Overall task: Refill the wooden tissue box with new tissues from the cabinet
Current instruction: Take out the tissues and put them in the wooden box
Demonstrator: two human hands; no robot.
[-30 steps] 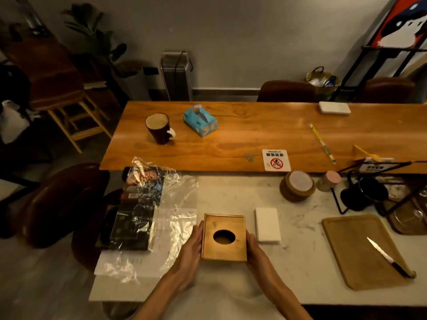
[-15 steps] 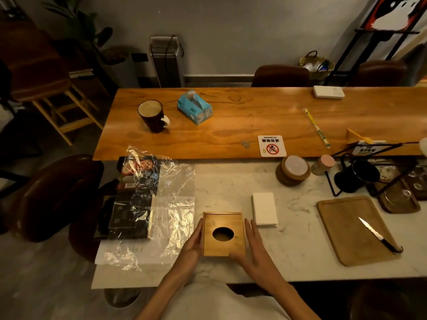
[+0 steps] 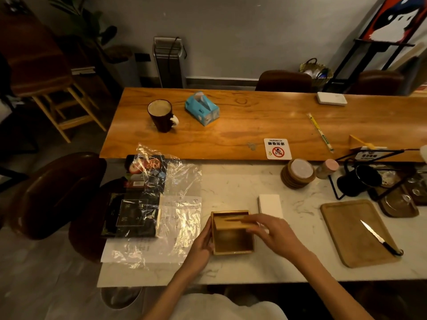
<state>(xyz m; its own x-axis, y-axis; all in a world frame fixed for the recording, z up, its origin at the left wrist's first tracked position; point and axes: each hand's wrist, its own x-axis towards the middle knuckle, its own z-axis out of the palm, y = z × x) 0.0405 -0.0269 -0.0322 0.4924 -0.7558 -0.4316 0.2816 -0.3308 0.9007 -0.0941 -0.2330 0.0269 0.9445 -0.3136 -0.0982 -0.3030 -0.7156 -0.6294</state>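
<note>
The wooden tissue box [image 3: 232,242] stands on the white marble counter [image 3: 233,185], near its front edge. Its inside shows and looks bare. My left hand [image 3: 201,244] grips the box's left wall. My right hand [image 3: 272,234] holds the wooden lid [image 3: 233,222], lifted and tilted over the far half of the box. A white tissue stack [image 3: 270,205] lies flat just behind and to the right of the box. A blue tissue pack [image 3: 201,108] sits farther off on the wooden table [image 3: 254,125].
Crumpled clear plastic wrap [image 3: 178,215] over dark packaging lies left of the box. A wooden tray [image 3: 351,232] with a knife [image 3: 379,237] sits to the right. Coasters [image 3: 298,173], a black kettle [image 3: 357,180] and a dark mug [image 3: 160,115] stand behind.
The lid with the round hole was shut on the box, held at both sides. My right hand has now lifted the lid off, exposing the inside; the left hand stays on the box.
</note>
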